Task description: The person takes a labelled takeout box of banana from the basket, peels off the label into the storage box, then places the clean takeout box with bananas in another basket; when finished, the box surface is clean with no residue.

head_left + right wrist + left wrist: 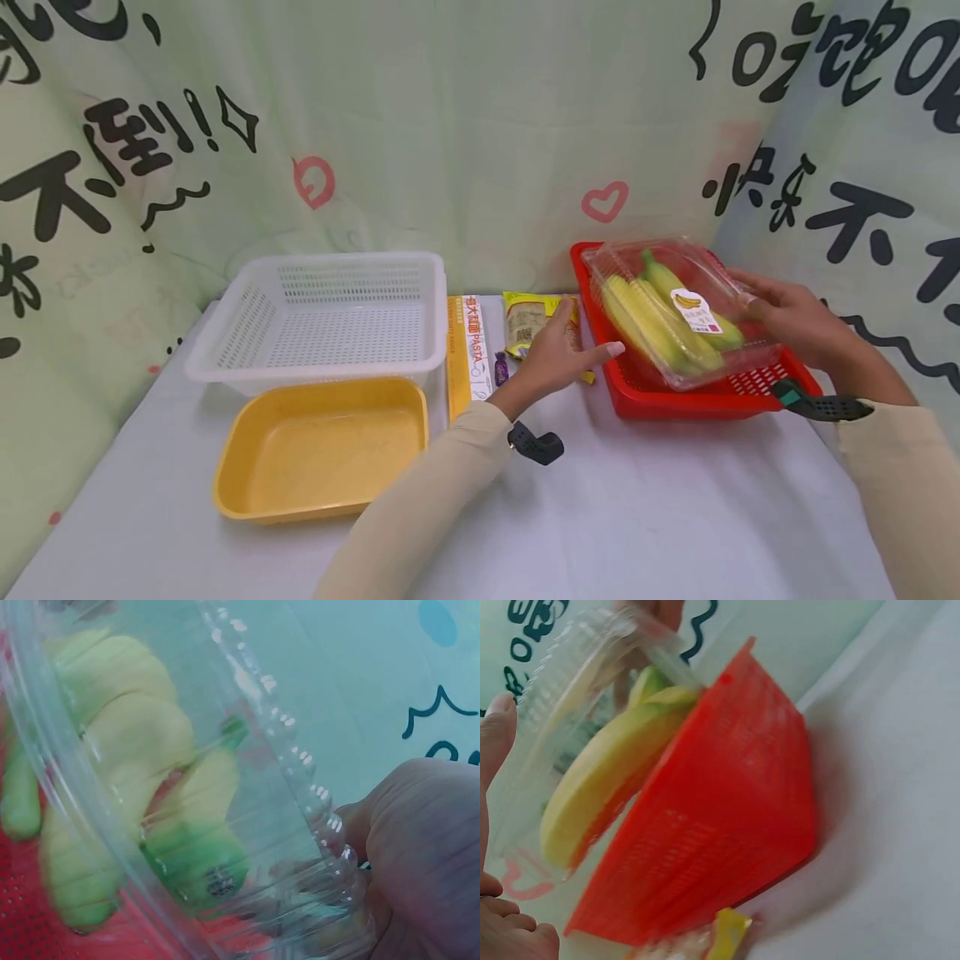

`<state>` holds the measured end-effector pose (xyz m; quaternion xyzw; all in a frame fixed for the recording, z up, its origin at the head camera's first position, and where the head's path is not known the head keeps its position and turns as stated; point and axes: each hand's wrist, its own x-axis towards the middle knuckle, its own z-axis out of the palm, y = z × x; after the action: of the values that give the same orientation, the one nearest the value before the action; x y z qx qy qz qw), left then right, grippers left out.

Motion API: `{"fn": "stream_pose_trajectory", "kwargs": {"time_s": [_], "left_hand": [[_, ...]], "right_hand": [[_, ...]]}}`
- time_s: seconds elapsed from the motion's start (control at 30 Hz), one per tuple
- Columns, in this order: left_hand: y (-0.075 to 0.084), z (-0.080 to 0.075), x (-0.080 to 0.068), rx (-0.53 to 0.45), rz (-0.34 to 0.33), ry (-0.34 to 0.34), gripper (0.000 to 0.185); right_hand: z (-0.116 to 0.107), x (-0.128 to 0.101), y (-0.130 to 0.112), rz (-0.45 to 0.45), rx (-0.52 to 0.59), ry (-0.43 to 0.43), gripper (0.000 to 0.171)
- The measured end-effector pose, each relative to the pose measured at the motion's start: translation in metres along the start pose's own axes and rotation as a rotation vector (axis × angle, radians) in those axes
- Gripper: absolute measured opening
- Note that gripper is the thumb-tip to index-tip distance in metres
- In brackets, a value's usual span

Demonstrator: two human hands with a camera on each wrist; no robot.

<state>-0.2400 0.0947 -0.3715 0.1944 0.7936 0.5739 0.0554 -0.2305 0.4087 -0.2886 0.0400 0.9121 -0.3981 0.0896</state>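
white basket (318,371): your 11 o'clock (12 = straight away from you), well apart from both hands, so nothing to worry about there.
yellow tray (322,450): at 6 o'clock of that basket. Watch your left sleeve (427,504), it passes right by the near corner.
pasta (467,350): pack lying lengthwise toward 12, near your left wrist. I'd mind that elbow too.
packet (502,369): small purple thing just off the pasta's 3 o'clock side, easy to knock imo.
bag (525,321): yellow, partly behind your fingers. Lift over it, don't drag across.
left hand (553,358): not gripping anything, fingers and thumb spread, thumb toward 3. Can't tell if the thumb touches the plastic. If you want a second hold, I'd cup the 9 o'clock edge from below.
red basket (690,406): between your 1 and 2. Its rim is probably the snag risk, so watch your thumb there.
box (678,367): clear plastic, over the red basket's mouth and turned askew to it. Can't tell if the bottom touches anything. Turn it square to the rim before changing its height.
bananas (645,321): inside the box. They'd likely slide if it tips, so go slow and level.
right hand (795,321): grasping the box by its 3 o'clock edge. Thin plastic probably flexes, so go firm but don't crush it.
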Motion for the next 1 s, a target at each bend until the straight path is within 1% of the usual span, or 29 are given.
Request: {"fn": "stream_pose_trajectory", "kwargs": {"time_s": [0.1, 0.17, 0.33, 0.47, 0.6, 0.67, 0.73, 0.83, 0.9, 1.0], "left_hand": [[0.006, -0.014, 0.002, 0.024, -0.011, 0.012, 0.103], [0.010, -0.024, 0.005, 0.036, -0.004, 0.021, 0.106], [0.020, -0.050, 0.012, 0.021, 0.043, 0.025, 0.116], [0.024, -0.067, 0.012, -0.005, 0.088, -0.023, 0.120], [0.020, -0.081, 0.008, -0.066, 0.132, -0.106, 0.121], [0.018, -0.087, 0.005, -0.095, 0.166, -0.143, 0.122], [0.017, -0.093, 0.001, -0.109, 0.202, -0.164, 0.123], [0.016, -0.101, -0.007, -0.050, 0.248, -0.162, 0.123], [0.016, -0.106, -0.012, 0.024, 0.269, -0.155, 0.123], [0.016, -0.111, -0.019, 0.118, 0.290, -0.148, 0.119]], "right_hand": [[0.002, -0.001, -0.007, -0.032, -0.009, -0.010, 0.075], [0.004, -0.002, -0.012, -0.056, -0.010, -0.018, 0.074], [0.007, -0.008, -0.024, -0.084, -0.021, -0.047, 0.077], [0.010, -0.013, -0.032, -0.108, -0.027, -0.052, 0.080], [0.016, -0.016, -0.037, -0.183, -0.021, -0.081, 0.072], [0.019, -0.018, -0.039, -0.202, -0.009, -0.094, 0.066], [0.022, -0.020, -0.042, -0.212, -0.002, -0.108, 0.063], [0.028, -0.022, -0.048, -0.214, 0.032, -0.131, 0.060], [0.032, -0.023, -0.053, -0.250, 0.037, -0.154, 0.057], [0.038, -0.023, -0.059, -0.310, 0.026, -0.165, 0.055]]}}
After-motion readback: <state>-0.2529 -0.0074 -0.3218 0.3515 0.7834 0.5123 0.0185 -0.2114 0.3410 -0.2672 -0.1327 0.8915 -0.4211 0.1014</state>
